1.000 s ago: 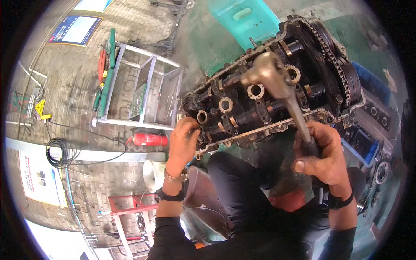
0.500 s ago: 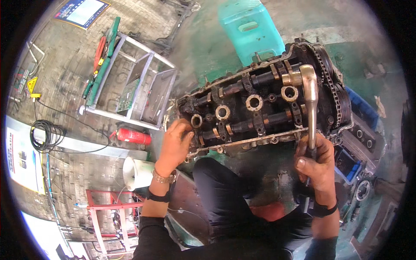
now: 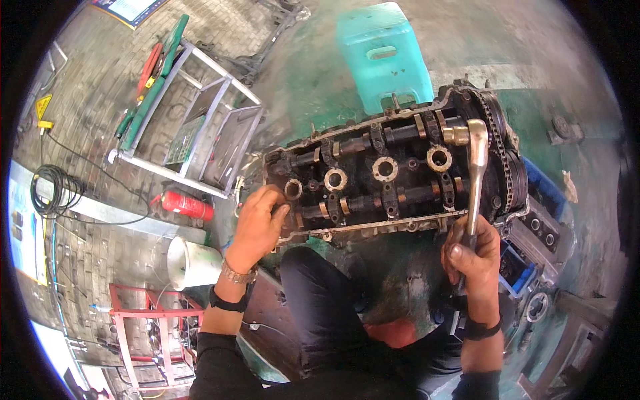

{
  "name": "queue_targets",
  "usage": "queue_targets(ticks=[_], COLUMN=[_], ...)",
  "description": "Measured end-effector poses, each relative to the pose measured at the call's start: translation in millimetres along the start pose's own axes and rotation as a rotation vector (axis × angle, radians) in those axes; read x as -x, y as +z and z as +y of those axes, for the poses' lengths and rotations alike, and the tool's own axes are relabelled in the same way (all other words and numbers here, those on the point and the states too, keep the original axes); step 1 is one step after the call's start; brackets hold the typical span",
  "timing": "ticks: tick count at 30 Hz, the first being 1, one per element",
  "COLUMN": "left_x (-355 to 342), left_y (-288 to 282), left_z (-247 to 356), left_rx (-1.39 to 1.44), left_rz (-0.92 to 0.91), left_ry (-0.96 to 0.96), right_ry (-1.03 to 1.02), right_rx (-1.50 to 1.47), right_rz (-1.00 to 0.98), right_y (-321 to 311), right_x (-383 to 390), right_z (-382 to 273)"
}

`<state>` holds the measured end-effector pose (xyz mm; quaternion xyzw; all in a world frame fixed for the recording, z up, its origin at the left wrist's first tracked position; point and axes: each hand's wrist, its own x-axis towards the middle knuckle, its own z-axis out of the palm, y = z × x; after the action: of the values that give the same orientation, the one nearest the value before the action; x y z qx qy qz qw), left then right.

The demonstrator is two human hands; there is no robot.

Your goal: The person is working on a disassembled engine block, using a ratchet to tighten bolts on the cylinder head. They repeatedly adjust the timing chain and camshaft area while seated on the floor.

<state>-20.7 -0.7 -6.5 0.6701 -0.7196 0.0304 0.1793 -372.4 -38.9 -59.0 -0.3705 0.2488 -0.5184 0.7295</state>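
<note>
The right hand [image 3: 472, 250] grips a ratchet wrench [image 3: 476, 157], its head beyond the fingers; the left hand [image 3: 257, 221] curls at the cylinder head [image 3: 361, 181], which extends rightward from its fingers, their grip unclear.

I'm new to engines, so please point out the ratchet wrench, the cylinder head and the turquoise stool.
Ratchet wrench [image 3: 475, 177]: head camera, its shiny shaft.
Cylinder head [image 3: 360, 177]: head camera, dark middle between two rings.
Turquoise stool [image 3: 389, 75]: head camera, panel below its slot.
</note>
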Motion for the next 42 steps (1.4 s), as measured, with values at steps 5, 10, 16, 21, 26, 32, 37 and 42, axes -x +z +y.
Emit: queue_targets(ticks=[5,10,16,21,26,32,37,42], left_x=[-1.4,2.1,0.0,-0.8,0.9,-2.1,1.5,1.3], left_y=[2.3,-1.3,1.0,-0.5,1.7,5.1,-1.3,-4.0], left_z=[-5.1,-1.9,-1.4,-0.2,0.3,-5.0,-0.1,1.6], left_rx=[-0.135,-0.012,-0.037,-0.128,-0.021,-0.176,-0.061,-0.057], left_rz=[-0.025,-0.037,-0.014,-0.067,0.001,-0.024,-0.055,-0.064], left_ry=[-0.004,-0.076,-0.002,-0.046,-0.011,0.022,-0.1,-0.044], right_ry=[-0.001,0.023,0.041,0.054,0.049,0.061,0.058,0.038], right_rx=[0.062,0.038,0.064,0.081,0.057,0.088,0.068,0.09], right_rz=[-0.001,0.023,0.009,0.009,0.031,0.035,0.021,0.004], right_y=[0.0,-0.9,0.2,0.8,2.6,2.2,-0.8,0.3], right_x=[0.0,0.7,0.5,0.8,1.3,-0.2,0.1,-0.9], right_z=[1.7,3.6,4.3,4.5,5.9,7.4,8.2,9.2])
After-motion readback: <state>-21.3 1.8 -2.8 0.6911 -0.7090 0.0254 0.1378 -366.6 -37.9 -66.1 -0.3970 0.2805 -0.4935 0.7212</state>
